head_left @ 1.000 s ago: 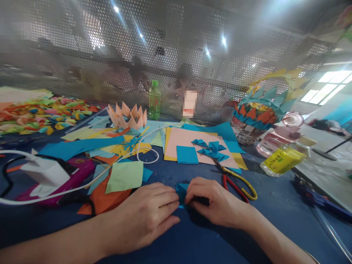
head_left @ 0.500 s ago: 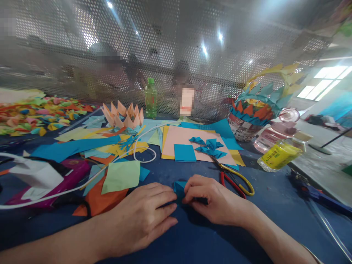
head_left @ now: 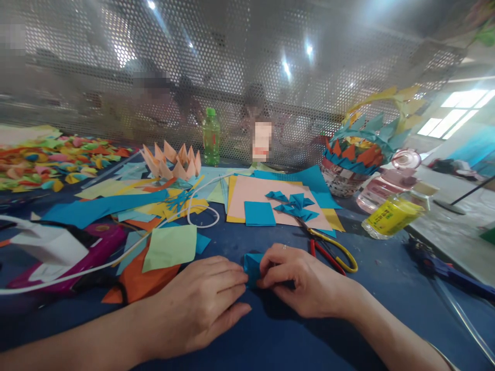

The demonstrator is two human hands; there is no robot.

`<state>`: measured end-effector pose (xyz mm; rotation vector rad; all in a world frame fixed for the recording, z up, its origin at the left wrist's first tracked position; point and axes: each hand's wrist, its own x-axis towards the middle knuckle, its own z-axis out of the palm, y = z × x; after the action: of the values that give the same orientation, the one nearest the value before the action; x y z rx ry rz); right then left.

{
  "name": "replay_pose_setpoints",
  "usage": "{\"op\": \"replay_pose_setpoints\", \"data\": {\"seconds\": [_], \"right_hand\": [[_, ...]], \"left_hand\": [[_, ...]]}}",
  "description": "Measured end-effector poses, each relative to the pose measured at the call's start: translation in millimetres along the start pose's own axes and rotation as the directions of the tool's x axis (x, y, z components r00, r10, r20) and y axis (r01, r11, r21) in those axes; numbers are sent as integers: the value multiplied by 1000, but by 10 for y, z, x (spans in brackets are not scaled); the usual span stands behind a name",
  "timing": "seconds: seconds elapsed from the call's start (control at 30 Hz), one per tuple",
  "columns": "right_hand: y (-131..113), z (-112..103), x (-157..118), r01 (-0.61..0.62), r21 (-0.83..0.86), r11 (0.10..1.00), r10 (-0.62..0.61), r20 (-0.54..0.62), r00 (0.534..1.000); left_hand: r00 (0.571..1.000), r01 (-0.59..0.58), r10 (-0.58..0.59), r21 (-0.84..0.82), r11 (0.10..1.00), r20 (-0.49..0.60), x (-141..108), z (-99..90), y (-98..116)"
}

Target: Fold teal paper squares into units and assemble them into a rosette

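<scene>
The left hand (head_left: pixel 214 303) lies flat, fingers extended, grasping nothing, tips beside the small blue paper (head_left: pixel 252 268) at near centre. The right hand (head_left: pixel 299 282), fingers curled, apparently pinches its right side, contact partly hidden. Both barely shift from a second ago; folding seems unfinished.

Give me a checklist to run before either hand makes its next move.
1. Left hand at the small blue paper: ok, fingertips by its left edge.
2. Right hand on that paper: ok, fingers over its right part.
3. Creases lined up: cannot tell, fingers hide part.
4. Scissors clear of the folded blue pieces: not ok, blade ends lie right at them.
5. White cable clear of both hands: ok, it runs apart from them.
6. Blue square in view: ok, on the pink sheet.
</scene>
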<state>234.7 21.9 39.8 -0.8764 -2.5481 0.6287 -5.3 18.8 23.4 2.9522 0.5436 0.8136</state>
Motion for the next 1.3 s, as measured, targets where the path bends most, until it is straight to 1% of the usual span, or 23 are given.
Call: {"op": "replay_pose_setpoints", "data": {"seconds": [0.1, 0.27, 0.53, 0.73, 0.83, 0.97, 1.1, 1.2, 1.3], "right_hand": [[3, 3, 1, 5, -8, 1000, -5, 3, 1000], [12, 6, 6, 23, -24, 999, -23, -14, 1000], [0, 9, -22, 33, -44, 998, -33, -1, 999], [7, 26, -31, 61, -147, 987, -64, -18, 998], [-1, 20, -30, 65, -185, 981, -68, -9, 998], [-4, 14, -35, 61, -195, 979, -63, -4, 998], [4, 20, -38, 67, -199, 978, -72, -16, 997], [21, 20, -30, 90, -194, 977, -100, -44, 994], [49, -2, -16, 140, -175, 975, -163, -128, 978]], "left_hand": [[1000, -15, 15, -1, 1000, 2, 23, -21, -2], [998, 37, -37, 2, 999, 55, 46, -22, 25], [986, 53, -58, 32, 998, 156, 36, 8, 30], [983, 37, -46, 57, 998, 177, 8, 53, 24], [986, 26, -36, 66, 997, 162, 8, 56, 33], [991, 7, -17, 74, 997, 132, 14, 52, 51], [997, -10, 2, 98, 995, 73, 41, 32, 78], [999, 0, -3, 91, 996, 37, 72, 5, 101], [1000, 5, -5, 108, 994, 4, 85, -18, 121]]}}
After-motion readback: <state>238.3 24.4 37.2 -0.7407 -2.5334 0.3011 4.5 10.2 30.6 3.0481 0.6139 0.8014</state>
